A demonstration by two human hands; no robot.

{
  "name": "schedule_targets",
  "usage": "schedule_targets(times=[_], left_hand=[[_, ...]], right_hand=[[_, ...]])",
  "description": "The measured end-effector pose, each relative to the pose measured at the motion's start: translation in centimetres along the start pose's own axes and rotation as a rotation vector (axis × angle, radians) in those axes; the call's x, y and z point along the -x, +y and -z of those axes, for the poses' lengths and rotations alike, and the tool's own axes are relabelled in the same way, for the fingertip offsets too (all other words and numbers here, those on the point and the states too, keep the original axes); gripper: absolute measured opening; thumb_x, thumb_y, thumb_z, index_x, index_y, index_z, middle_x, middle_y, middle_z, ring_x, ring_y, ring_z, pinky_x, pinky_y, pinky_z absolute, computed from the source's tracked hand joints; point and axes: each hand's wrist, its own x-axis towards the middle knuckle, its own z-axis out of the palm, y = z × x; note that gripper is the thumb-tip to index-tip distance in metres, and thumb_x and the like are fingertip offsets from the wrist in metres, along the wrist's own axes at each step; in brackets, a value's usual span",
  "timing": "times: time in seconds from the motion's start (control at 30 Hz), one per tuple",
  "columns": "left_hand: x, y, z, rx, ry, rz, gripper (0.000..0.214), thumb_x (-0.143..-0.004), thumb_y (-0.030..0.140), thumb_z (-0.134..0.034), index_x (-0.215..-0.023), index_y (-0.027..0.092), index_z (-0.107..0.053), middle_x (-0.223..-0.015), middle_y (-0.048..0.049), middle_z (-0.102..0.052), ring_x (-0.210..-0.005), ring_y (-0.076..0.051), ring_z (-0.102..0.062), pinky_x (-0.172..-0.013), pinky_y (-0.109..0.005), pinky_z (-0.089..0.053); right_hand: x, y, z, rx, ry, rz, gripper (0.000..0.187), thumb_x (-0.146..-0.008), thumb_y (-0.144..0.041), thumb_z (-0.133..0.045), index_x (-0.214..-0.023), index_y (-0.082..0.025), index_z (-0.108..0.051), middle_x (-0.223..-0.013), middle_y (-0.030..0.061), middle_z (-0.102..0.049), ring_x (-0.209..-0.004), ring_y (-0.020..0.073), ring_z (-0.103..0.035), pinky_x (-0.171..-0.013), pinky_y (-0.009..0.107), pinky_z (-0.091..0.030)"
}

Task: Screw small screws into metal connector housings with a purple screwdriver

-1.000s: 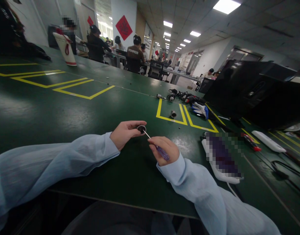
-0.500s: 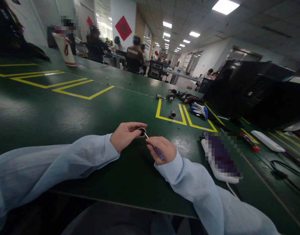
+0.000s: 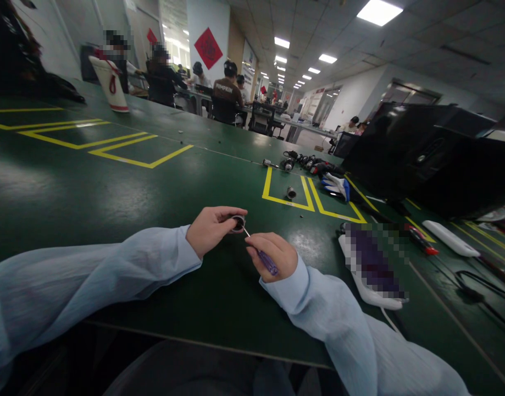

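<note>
My left hand (image 3: 211, 226) pinches a small round metal part (image 3: 238, 223) just above the green table (image 3: 112, 192). A small screwdriver with a purple handle (image 3: 267, 262) is gripped in my right hand (image 3: 272, 254), and its thin shaft points up-left with the tip in the round part. Both forearms, in pale blue sleeves, lie on the table near its front edge.
A white phone-like device (image 3: 373, 269) lies right of my right hand. Beyond are a small metal cylinder (image 3: 291, 192) in a yellow-taped box, white-blue gloves (image 3: 337, 186), a cluster of dark parts (image 3: 305, 161), black cases (image 3: 425, 154) and cables. Other people sit far behind.
My right hand with the screwdriver has shifted slightly left and down; the tip stays at the round part. My left hand has barely moved.
</note>
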Motion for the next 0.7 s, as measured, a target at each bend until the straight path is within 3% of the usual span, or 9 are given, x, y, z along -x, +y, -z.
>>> schedule_targets(times=[0.7], left_hand=[[0.10,-0.39,0.13,-0.021,-0.041,-0.027,0.026,-0.066,0.018,-0.060,-0.091,0.011,-0.067,-0.082,-0.0054,-0.068,-0.079,-0.019,-0.064,-0.077,-0.035,-0.053]], right_hand=[[-0.15,-0.44,-0.12,0.074,0.008,0.002,0.014,-0.079,-0.012,-0.048,-0.088,-0.012,-0.059,-0.079,0.0114,-0.069,-0.070,0.0164,-0.065,-0.064,0.025,-0.054]])
